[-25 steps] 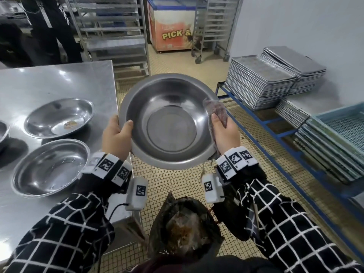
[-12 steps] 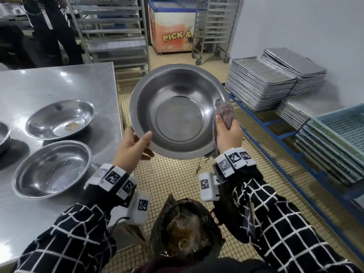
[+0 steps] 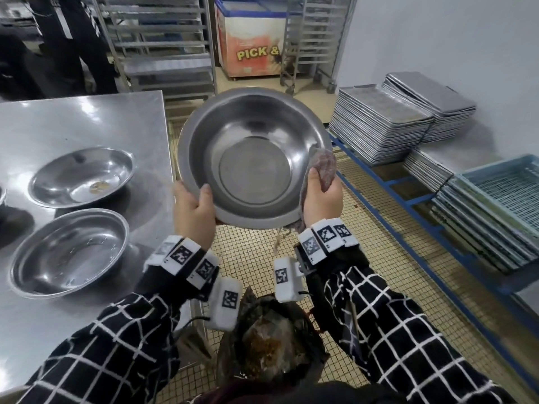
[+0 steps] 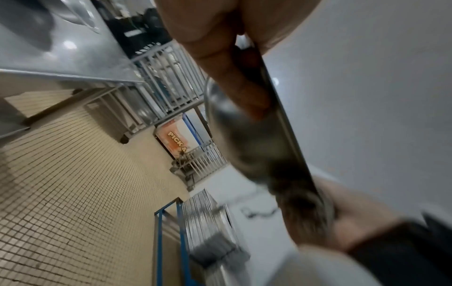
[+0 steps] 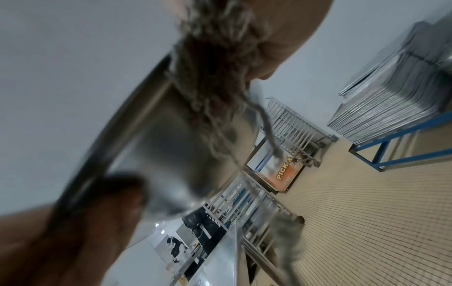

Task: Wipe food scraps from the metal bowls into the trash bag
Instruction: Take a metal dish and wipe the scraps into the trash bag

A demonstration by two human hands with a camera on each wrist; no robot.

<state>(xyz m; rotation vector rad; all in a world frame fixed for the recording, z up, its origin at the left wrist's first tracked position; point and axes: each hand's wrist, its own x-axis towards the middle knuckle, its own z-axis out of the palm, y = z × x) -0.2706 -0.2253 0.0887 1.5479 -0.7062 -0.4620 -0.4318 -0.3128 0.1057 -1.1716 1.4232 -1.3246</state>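
I hold a large metal bowl [image 3: 253, 158] tilted toward me above the floor. My left hand [image 3: 194, 207] grips its lower left rim, thumb inside; in the left wrist view the fingers [image 4: 234, 81] lie along the bowl's outside. My right hand [image 3: 320, 196] pinches a grey-purple rag [image 3: 323, 167] against the bowl's right rim; the rag [image 5: 215, 63] hangs frayed in the right wrist view. The bowl's inside looks clean. The dark trash bag [image 3: 271, 342], with brown scraps in it, stands open below the bowl.
Two more metal bowls sit on the steel table [image 3: 87, 118] at left: the far bowl [image 3: 83, 176] holds a small scrap, the near bowl [image 3: 70, 252] looks empty. Stacked metal trays [image 3: 388, 121] and blue crates [image 3: 501, 193] line the right. Racks and a freezer stand behind.
My left hand let go of the bowl's left rim, opened briefly, and now grips the lower left rim. The right hand with the rag stayed on the right rim.
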